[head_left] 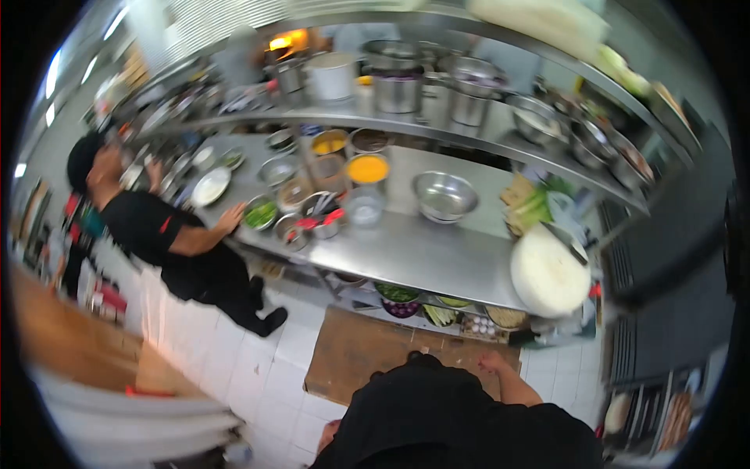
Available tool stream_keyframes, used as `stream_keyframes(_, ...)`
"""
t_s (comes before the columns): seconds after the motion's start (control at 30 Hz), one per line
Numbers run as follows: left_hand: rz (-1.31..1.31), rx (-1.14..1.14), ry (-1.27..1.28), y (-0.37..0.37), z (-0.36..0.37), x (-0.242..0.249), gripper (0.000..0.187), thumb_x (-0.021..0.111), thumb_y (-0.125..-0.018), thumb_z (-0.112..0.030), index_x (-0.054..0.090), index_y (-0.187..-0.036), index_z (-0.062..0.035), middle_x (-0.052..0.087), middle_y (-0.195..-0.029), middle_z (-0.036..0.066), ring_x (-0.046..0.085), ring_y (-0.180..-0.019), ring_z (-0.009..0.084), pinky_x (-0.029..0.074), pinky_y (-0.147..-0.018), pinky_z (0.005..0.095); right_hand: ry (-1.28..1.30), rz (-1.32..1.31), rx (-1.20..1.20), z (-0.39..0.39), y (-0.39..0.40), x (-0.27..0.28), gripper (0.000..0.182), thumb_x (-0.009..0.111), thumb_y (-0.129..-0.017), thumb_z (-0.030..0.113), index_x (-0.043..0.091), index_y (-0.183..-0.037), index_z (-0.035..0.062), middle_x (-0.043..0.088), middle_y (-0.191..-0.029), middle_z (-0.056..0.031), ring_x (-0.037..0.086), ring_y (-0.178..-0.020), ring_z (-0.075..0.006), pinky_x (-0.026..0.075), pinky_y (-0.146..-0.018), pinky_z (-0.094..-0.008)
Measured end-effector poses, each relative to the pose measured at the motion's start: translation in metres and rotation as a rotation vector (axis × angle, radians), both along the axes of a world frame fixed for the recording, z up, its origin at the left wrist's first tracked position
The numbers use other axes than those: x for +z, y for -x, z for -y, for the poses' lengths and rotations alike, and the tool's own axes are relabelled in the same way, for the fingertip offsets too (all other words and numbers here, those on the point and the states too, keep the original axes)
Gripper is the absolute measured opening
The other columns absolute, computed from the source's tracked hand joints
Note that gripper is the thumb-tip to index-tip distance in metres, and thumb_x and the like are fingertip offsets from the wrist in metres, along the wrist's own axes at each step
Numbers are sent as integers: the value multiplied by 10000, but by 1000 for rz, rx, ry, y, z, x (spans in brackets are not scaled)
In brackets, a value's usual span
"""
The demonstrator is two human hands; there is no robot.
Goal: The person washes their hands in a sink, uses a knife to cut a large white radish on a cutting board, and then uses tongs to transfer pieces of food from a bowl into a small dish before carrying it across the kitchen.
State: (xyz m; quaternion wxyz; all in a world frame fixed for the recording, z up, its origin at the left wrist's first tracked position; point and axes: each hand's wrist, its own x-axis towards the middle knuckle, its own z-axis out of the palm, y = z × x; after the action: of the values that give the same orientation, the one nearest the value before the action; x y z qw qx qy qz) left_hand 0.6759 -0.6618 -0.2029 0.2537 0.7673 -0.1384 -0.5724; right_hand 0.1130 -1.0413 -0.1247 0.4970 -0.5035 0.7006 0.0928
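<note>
Hanging clear of the bench (pixel 406 248), the right hand (pixel 491 362) shows too small to tell fingers apart or together; the left hand (pixel 329 434), partly hidden, likewise. A white block (pixel 543 277) bearing a knife (pixel 577 255) sits at the bench's front right corner, a steel bowl (pixel 445 199) farther left.

A thick, round white chopping block (pixel 547 273) lies flat at the near right end of the steel worktop (pixel 414 250), close to its edge. A knife (pixel 578 255) with a dark handle rests on the block's far right side, its handle pointing near and right. Further left and farther back, a wide, shiny steel bowl (pixel 445 195) stands upright, its mouth facing up. Below, a brown, scuffed floor sheet (pixel 367 344) lies flat on the white tiles (pixel 262 367), along the worktop's near side.
</note>
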Motion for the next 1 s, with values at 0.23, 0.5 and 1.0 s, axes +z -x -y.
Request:
stream_keyframes(0.23, -2, -230, 41, -64, 28, -43, 386, 614, -961, -306, 697, -1155, 17, 734, -1062, 157, 669, -1008, 233, 513, -880, 357, 49, -41, -118, -54, 4, 21, 193, 593, -886, 203, 760, -942, 125, 738, -822, -58, 716, -716, -183, 556, -620, -360)
stream_keyframes(0.5, 102, -148, -168, -136, 89, 5, 224, 549, -963, -279, 667, -973, -89, 618, -792, 5, 579, -683, 160, 407, -529, 356, 802, 314, -542, -47, -3, 133, 109, 612, -870, 42, 717, -859, 14, 694, -709, -61, 644, -623, -129, 505, -563, -303)
stream_keyframes(1.0, 194, -522, 104, 89, 293, 97, 380, 583, -987, -273, 664, -1246, -7, 716, -1056, 100, 649, -1008, 197, 497, -921, 342, 1210, -460, 178, 285, 249, 259, 345, 658, -820, 95, 646, -1164, 108, 649, -990, -137, 615, -1016, -336, 489, -883, -459)
